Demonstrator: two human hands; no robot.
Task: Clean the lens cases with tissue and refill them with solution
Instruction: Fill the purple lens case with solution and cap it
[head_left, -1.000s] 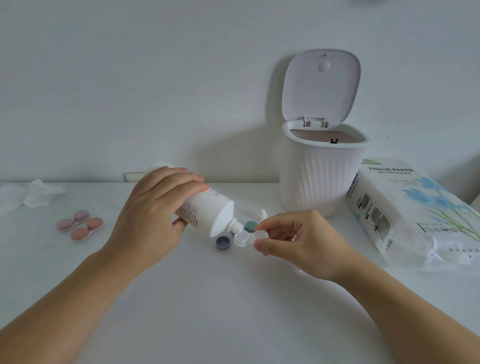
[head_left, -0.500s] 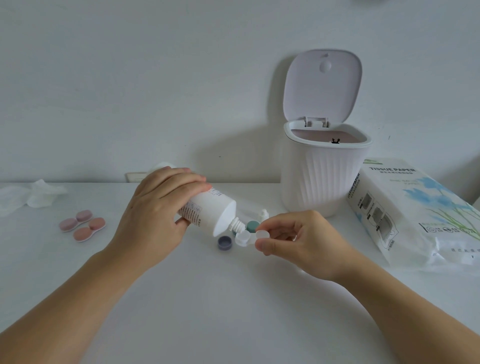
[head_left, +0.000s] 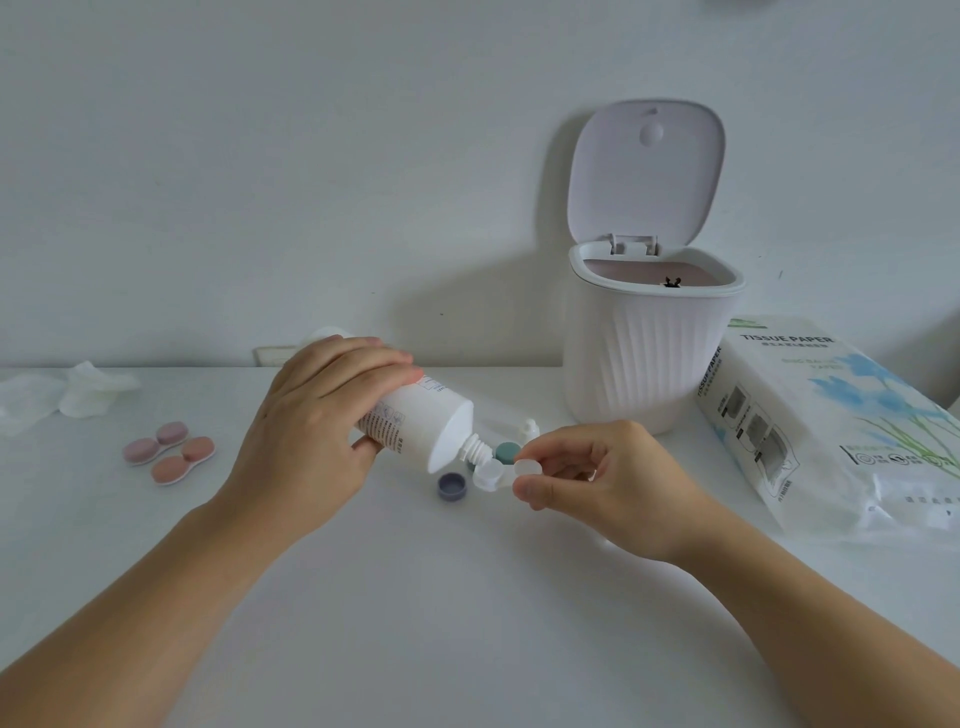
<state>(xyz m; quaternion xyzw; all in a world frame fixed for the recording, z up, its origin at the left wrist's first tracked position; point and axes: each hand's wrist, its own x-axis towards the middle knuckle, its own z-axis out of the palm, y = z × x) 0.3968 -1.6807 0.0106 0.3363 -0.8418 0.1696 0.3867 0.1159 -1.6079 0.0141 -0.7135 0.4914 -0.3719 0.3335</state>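
Lens case (head_left: 491, 475) sat just above the table (head_left: 467, 623), pinched by right hand (head_left: 597, 486) | left hand (head_left: 317, 441) gripped tipped solution bottle (head_left: 421, 423), nozzle at one open cup: refill step | next: squeeze gently, fill other cup | bin (head_left: 649, 358) lid up, contents hidden.

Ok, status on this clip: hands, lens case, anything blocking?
Left hand grips solution bottle, nozzle tipped over clear lens case. Right hand pinches the case. Loose caps beside it, nothing blocking.
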